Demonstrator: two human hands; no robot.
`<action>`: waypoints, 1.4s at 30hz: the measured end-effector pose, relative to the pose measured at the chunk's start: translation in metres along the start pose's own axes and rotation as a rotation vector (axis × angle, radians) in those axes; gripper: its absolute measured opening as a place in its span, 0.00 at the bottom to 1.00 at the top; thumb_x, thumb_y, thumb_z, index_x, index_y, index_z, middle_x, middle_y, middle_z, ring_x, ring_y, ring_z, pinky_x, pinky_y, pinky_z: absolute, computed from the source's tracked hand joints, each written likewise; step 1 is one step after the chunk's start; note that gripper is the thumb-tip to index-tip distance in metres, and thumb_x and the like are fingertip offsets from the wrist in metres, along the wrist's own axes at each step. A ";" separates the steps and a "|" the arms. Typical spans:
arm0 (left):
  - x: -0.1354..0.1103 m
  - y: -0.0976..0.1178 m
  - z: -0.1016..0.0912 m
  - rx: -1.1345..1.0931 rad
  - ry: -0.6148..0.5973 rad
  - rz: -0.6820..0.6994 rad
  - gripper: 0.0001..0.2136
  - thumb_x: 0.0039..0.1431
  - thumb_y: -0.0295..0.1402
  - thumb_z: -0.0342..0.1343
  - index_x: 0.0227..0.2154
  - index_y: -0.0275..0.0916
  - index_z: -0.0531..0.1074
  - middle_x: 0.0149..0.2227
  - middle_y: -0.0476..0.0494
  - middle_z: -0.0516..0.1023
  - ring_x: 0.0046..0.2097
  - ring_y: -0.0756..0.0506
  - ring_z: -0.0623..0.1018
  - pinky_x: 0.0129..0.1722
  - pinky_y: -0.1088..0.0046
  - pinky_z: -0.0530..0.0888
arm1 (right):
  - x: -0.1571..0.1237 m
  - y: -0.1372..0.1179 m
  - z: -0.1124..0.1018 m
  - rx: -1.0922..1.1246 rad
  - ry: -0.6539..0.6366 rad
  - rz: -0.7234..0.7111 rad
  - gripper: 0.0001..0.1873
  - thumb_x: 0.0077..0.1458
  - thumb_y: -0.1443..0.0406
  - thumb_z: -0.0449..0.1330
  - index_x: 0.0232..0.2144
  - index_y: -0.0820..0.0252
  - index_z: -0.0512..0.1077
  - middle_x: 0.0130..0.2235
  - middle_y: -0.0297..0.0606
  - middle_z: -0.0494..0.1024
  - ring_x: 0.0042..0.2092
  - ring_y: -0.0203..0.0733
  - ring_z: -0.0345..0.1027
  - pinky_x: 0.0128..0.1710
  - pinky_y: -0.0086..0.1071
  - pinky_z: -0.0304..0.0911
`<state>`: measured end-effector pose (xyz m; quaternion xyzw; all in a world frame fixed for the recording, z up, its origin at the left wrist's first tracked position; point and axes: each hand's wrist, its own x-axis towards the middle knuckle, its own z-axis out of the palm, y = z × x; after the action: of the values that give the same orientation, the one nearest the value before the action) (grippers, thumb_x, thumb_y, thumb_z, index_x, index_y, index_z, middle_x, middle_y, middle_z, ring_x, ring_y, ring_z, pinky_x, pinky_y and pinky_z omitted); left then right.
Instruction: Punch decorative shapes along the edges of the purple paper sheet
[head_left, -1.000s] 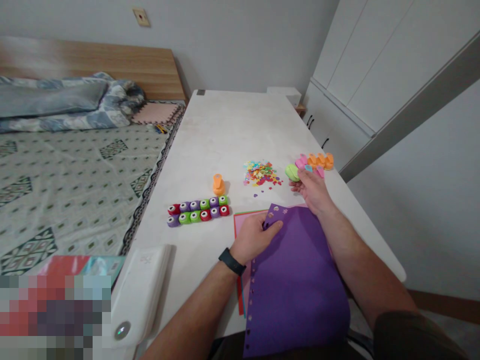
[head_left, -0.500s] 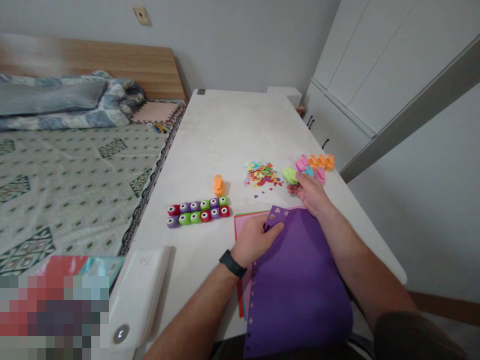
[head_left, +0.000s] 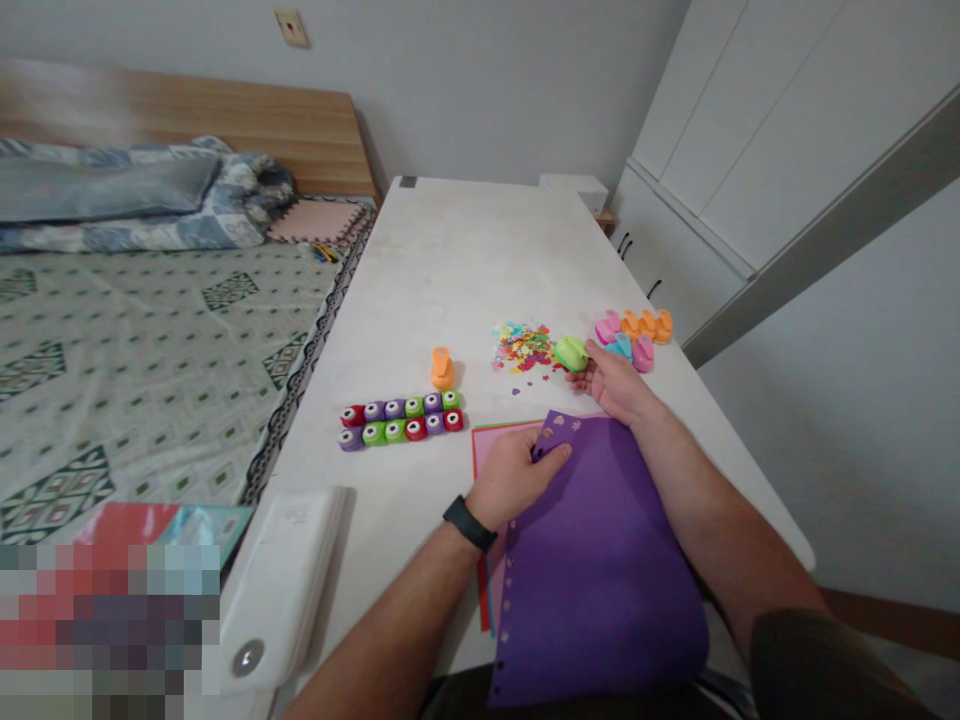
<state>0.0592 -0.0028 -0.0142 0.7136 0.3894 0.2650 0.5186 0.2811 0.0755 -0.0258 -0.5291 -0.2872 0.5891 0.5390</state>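
Observation:
My left hand (head_left: 512,478) pinches the top left corner of a purple paper sheet (head_left: 600,560) that has small shapes punched along its edges. The sheet lies over pink and red sheets (head_left: 489,445) and hangs off the near edge of the white table (head_left: 457,260). Beyond the sheet, my right hand (head_left: 613,384) holds a green craft punch (head_left: 571,353) in its fingertips, just above the table. A pile of coloured paper cut-outs (head_left: 523,346) lies right beside the punch, to its left.
Two rows of small purple, green and red punches (head_left: 401,419) sit left of the sheets, with one orange punch (head_left: 442,367) behind them. Pink, orange and blue punches (head_left: 634,332) cluster at the right edge. A white device (head_left: 281,580) sits near left; a bed (head_left: 150,320) lies alongside.
My right hand has carried the green punch leftward, away from the pink and orange cluster toward the cut-out pile. The left hand keeps its hold on the purple sheet.

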 end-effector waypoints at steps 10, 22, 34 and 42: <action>-0.001 0.003 -0.001 0.017 0.043 -0.018 0.15 0.62 0.43 0.55 0.33 0.38 0.81 0.29 0.47 0.81 0.32 0.45 0.76 0.34 0.72 0.71 | -0.005 -0.004 -0.018 -0.018 0.084 -0.037 0.16 0.65 0.51 0.56 0.38 0.56 0.73 0.28 0.36 0.78 0.28 0.37 0.73 0.26 0.28 0.68; -0.001 0.002 0.000 0.008 0.055 -0.043 0.15 0.61 0.44 0.56 0.32 0.38 0.80 0.29 0.46 0.81 0.33 0.44 0.76 0.34 0.72 0.72 | 0.005 0.001 -0.014 -0.048 0.057 -0.058 0.17 0.63 0.49 0.58 0.36 0.55 0.70 0.29 0.36 0.79 0.29 0.37 0.75 0.27 0.28 0.69; -0.001 0.002 0.000 0.003 0.037 -0.027 0.15 0.62 0.44 0.56 0.33 0.38 0.81 0.31 0.46 0.82 0.34 0.44 0.77 0.34 0.72 0.72 | -0.007 0.001 -0.015 -0.071 0.027 0.000 0.16 0.62 0.50 0.59 0.37 0.57 0.72 0.30 0.38 0.80 0.27 0.37 0.74 0.25 0.28 0.68; -0.001 0.001 0.000 0.012 0.013 -0.041 0.16 0.63 0.44 0.54 0.34 0.38 0.81 0.31 0.45 0.82 0.34 0.44 0.77 0.34 0.72 0.72 | -0.012 -0.003 -0.012 -0.038 0.021 -0.017 0.14 0.63 0.52 0.59 0.35 0.57 0.71 0.27 0.36 0.78 0.26 0.37 0.72 0.24 0.28 0.67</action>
<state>0.0589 -0.0036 -0.0131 0.7067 0.4091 0.2566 0.5171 0.2915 0.0621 -0.0227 -0.5431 -0.2971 0.5734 0.5366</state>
